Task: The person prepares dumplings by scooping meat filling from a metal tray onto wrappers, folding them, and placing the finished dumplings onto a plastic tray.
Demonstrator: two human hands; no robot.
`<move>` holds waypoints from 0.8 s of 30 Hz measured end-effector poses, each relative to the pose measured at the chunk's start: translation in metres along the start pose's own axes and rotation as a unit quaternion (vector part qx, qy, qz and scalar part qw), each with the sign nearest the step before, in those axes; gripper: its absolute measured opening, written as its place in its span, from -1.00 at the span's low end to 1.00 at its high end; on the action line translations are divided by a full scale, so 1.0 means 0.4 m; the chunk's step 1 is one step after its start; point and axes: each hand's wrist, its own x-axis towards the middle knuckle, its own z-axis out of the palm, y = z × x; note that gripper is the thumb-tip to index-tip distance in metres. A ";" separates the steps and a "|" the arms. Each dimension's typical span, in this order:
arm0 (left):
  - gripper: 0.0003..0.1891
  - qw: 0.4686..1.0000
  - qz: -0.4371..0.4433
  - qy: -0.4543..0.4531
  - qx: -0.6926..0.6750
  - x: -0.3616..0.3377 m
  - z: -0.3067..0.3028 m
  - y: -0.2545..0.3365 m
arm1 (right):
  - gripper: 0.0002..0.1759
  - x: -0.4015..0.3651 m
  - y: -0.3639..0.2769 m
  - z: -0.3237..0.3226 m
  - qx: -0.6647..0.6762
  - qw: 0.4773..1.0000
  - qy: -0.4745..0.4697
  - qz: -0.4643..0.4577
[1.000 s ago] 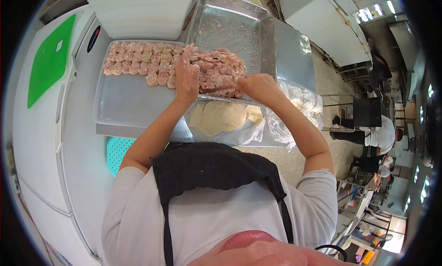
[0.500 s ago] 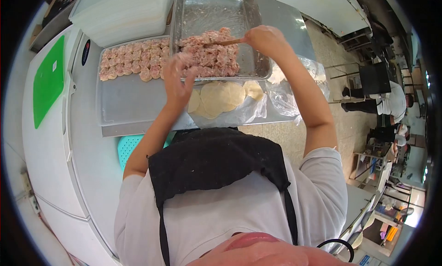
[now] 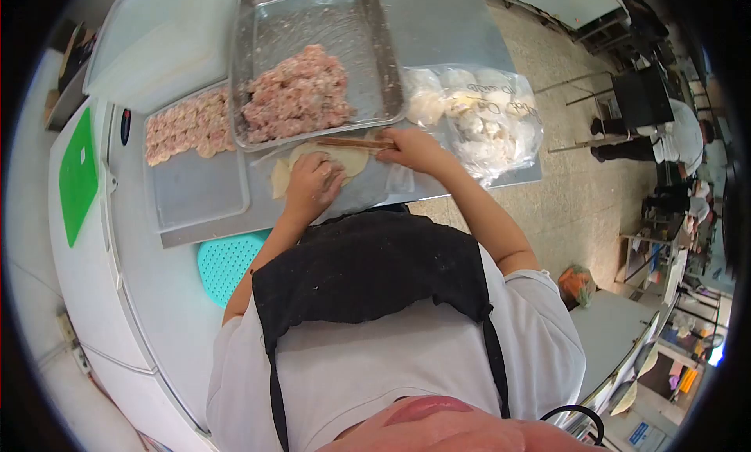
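My right hand [image 3: 416, 150] grips a flat wooden spatula [image 3: 344, 143], which points left just below the front rim of the metal pan [image 3: 321, 6]. A mound of raw minced meat [image 3: 301, 96] sits in the pan's lower left. My left hand [image 3: 315, 184] is over the pale round dough wrappers [image 3: 356, 159], its fingers curled inward. What lies under those fingers is hidden. To the left, rows of meat-filled dumplings [image 3: 188, 127] fill the far part of a translucent tray [image 3: 199, 190].
Plastic bags of wrappers [image 3: 489, 123] lie at the table's right. White stacked containers [image 3: 160, 49] stand at the back left. A turquoise perforated basket [image 3: 227, 266] is below the table edge. A green board [image 3: 77, 178] is far left. Another person [image 3: 679, 135] bends over at the right.
My right hand and the spatula have come out of the meat toward me. My left hand has lowered from beside the pan onto the wrappers. The view has shifted.
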 end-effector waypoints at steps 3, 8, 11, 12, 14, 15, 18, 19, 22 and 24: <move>-0.83 0.998 0.001 0.044 0.048 0.005 0.024 0.013 | -0.64 -0.017 0.048 0.065 0.002 0.997 0.073 0.002; -0.85 0.993 -0.085 0.043 0.076 0.022 0.038 0.030 | -0.74 -0.086 0.065 -0.013 0.011 0.992 0.091 -0.086; -0.88 0.984 -0.167 0.044 0.049 0.034 0.045 0.028 | -0.81 -0.173 0.089 -0.157 0.077 0.987 0.096 -0.107; -0.89 0.985 -0.152 0.062 0.061 0.039 0.044 0.028 | -0.82 -0.197 0.118 -0.195 0.090 0.986 0.100 -0.098; -0.88 0.979 -0.151 0.095 0.099 0.052 0.041 0.047 | -0.83 -0.244 0.169 -0.256 0.106 0.983 0.146 -0.028; -0.87 0.973 -0.144 0.121 0.132 0.053 0.035 0.056 | -0.82 -0.260 0.212 -0.266 0.125 0.978 0.166 -0.007; -0.83 0.955 -0.180 0.155 0.176 0.042 0.015 0.068 | -0.84 -0.281 0.317 -0.264 -0.054 0.959 0.270 0.064; -0.83 0.950 -0.191 0.160 0.188 0.031 0.009 0.069 | -0.84 -0.278 0.332 -0.252 -0.048 0.963 0.261 0.049; -0.78 0.935 -0.279 0.164 0.145 -0.003 0.005 0.072 | -0.76 -0.272 0.348 -0.207 -0.040 0.962 0.264 0.061; -0.74 0.947 -0.252 0.141 0.141 -0.022 0.013 0.078 | -0.71 -0.268 0.346 -0.205 0.043 0.984 0.170 0.039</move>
